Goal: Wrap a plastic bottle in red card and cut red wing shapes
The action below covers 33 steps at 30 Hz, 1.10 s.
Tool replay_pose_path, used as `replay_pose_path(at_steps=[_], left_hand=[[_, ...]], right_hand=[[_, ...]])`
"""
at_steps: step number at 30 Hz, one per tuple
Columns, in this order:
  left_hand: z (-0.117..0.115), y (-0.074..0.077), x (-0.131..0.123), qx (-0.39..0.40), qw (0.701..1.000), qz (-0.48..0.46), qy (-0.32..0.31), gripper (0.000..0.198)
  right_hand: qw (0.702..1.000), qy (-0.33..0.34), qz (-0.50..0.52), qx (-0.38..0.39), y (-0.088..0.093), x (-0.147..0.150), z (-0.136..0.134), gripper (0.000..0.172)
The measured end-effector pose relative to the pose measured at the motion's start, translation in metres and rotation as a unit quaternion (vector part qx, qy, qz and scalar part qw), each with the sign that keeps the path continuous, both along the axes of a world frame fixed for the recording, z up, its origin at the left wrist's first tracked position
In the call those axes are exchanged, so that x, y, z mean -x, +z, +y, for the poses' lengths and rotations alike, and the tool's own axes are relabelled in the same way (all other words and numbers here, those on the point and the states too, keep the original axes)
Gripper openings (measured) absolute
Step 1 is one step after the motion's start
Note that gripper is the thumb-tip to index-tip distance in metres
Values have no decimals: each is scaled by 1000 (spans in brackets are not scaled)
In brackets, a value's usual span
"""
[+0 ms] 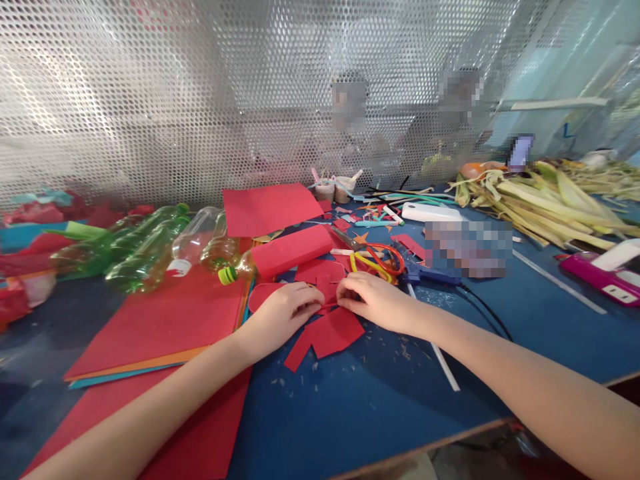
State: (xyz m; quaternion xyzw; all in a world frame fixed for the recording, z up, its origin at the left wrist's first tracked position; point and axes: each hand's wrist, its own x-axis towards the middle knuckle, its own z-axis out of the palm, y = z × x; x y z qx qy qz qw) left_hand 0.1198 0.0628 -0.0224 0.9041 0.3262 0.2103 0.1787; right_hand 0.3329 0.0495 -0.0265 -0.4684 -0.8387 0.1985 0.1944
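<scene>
Both my hands meet over a small pile of red paper pieces (337, 333) on the blue table. My left hand (287, 310) has its fingers curled and pressed together at the left end of a thin red paper strip (328, 307). From the right, the bent fingertips of my right hand (367, 299) pinch the same strip. Just behind lies a plastic bottle wrapped in red paper (295, 252), its yellow-green cap to the left. Scissors with orange handles (393, 259) and scissors with yellow handles (371, 267) lie beyond my right hand. My fingers hide part of the strip.
Stacked coloured sheets (165, 317) lie left, with green plastic bottles (150, 257) behind. A blue glue gun (430, 275) with a black cord, a white strip (440, 367), dried husks (555, 200) and a magenta power strip (600, 277) are right. A perforated metal screen (225, 100) stands behind.
</scene>
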Motion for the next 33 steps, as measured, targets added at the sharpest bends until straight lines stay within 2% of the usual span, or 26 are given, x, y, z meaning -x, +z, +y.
replay_pose_path(at_steps=[18, 24, 33], left_hand=[[5, -5, 10, -140, 986, 54, -72, 24], [5, -5, 11, -118, 991, 46, -50, 19], [3, -5, 9, -178, 979, 74, -61, 25]], right_hand=[[1000, -4, 23, 0, 4, -4, -2, 17], [999, 17, 6, -31, 5, -4, -2, 12], [998, 22, 5, -57, 2, -5, 0, 10]])
